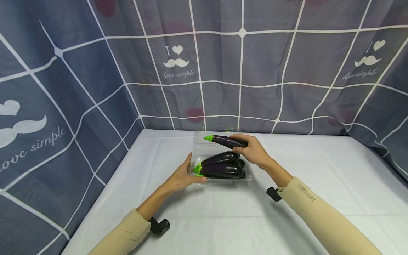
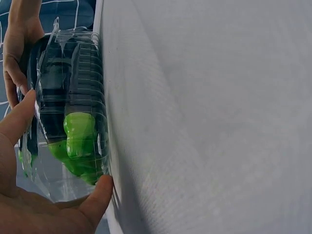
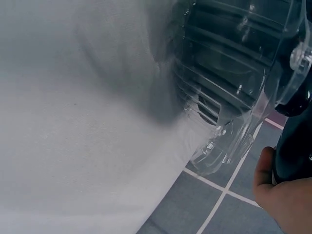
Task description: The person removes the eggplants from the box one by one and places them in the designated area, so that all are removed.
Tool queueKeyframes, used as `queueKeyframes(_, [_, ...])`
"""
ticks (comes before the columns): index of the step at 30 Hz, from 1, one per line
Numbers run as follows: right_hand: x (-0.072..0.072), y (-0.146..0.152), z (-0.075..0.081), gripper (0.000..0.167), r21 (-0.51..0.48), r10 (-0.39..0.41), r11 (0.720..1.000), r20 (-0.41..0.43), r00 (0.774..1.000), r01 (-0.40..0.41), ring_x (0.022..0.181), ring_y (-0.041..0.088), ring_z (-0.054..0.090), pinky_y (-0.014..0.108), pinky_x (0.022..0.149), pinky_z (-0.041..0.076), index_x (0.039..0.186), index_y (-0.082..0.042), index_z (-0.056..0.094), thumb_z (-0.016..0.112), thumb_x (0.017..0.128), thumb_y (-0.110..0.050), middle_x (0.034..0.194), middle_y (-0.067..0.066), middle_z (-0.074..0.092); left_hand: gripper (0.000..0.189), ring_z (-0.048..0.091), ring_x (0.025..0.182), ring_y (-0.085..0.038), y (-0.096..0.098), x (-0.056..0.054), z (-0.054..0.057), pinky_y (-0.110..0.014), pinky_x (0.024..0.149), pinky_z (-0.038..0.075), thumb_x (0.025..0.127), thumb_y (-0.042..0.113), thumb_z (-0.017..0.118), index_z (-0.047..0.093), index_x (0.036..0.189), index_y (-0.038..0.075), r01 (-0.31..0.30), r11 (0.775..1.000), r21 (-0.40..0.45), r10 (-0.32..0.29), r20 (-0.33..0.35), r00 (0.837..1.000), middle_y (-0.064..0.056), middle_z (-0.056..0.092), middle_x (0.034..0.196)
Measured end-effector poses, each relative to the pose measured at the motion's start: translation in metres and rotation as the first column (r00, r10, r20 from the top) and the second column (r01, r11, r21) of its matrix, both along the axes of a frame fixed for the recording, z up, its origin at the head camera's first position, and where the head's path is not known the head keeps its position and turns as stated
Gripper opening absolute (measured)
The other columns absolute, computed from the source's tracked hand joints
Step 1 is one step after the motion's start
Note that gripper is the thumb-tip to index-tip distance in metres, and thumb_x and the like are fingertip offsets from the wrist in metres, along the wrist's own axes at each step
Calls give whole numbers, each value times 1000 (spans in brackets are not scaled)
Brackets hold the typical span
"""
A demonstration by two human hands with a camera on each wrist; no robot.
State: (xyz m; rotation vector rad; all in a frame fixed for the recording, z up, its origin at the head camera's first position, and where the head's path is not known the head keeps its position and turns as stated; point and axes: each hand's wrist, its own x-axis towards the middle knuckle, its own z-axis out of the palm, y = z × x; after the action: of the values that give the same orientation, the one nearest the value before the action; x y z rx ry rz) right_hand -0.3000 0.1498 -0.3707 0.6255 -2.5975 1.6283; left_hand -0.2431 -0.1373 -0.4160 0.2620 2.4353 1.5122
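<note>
My right hand (image 1: 253, 150) grips a dark purple eggplant (image 1: 228, 141) by its thick end, its green stem pointing left. The eggplant is held over the back of a clear plastic box (image 1: 249, 176) on the table. Inside the box lie several more glossy eggplants (image 1: 221, 170), green stems (image 2: 80, 134) at its left end. My left hand (image 1: 181, 177) spreads around that left end, thumb along the front and fingers (image 2: 22, 117) extended up at the rim. In the right wrist view, the box's ribbed wall (image 3: 229, 58) stands beside the right hand (image 3: 287, 200).
A white cloth covers the table (image 1: 223, 223). The box's clear lid (image 1: 199, 137) lies open toward the back. Grey checked curtains (image 1: 216, 63) close off the back and sides. Black wrist cameras (image 1: 159, 226) sit below each sleeve cuff.
</note>
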Motion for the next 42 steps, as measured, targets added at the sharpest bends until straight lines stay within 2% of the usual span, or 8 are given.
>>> queueKeyframes(4, [2,5,-2,45,-4,-19,1000,-16,1000,19,95,25,57,31,78,46,134,-4,61,69,89,-3,126,17,62,124,22,145,-36,0,0,1,-57,110,27,77,38,86,-2,159,11,-2,1000,-6,2,-1,1000,-24,20,159])
queueKeyframes(8, [6,12,-3,44,37,-48,998,-57,997,50,98,26,57,36,82,44,135,-6,61,69,91,-8,129,15,61,123,20,145,-36,0,-1,0,-56,110,27,77,38,85,-2,159,10,2,1000,-17,-2,-8,1000,-23,18,159])
queueKeyframes(15, [18,24,-4,56,132,-95,984,-163,982,117,101,33,57,43,80,44,144,-9,52,68,90,-9,109,18,58,124,18,146,-35,0,-1,-1,-56,111,26,77,39,85,-3,159,11,0,1000,-22,0,-8,1000,-21,15,161])
queueKeyframes(20, [27,33,-3,62,106,-135,983,-131,982,149,101,34,56,41,76,47,148,-14,47,64,89,-6,108,18,51,123,17,146,-35,0,-1,0,-56,111,26,77,40,85,-2,159,11,-1,1000,-26,0,-9,1000,-20,14,161])
queueKeyframes(27, [37,46,-4,59,9,-133,991,-41,990,134,94,34,57,35,65,57,151,-11,42,54,94,-2,123,24,46,123,17,146,-35,-1,0,0,-56,111,26,77,39,85,-4,159,11,7,1000,-17,-7,-9,1000,-20,13,161])
queueKeyframes(30, [40,52,-6,54,22,-143,989,-50,989,144,90,33,59,33,67,54,149,-9,44,54,96,-3,119,24,48,123,18,146,-35,-1,1,0,-56,111,27,77,38,85,-3,159,12,2,1000,-6,-2,-6,1000,-21,14,161])
queueKeyframes(33, [43,59,-10,51,66,-166,983,-60,984,169,96,33,57,34,69,50,148,-8,46,56,98,-8,114,23,49,124,17,146,-35,-1,1,0,-56,111,26,77,38,85,-4,159,13,8,1000,-4,-8,-4,1000,-21,14,161])
queueKeyframes(42, [47,74,-18,51,85,-215,973,21,976,213,105,36,50,35,69,49,146,-7,48,61,98,-13,123,27,46,124,16,147,-35,-1,1,-1,-56,110,27,77,40,85,-4,159,13,7,1000,-4,-7,-4,1000,-20,14,161])
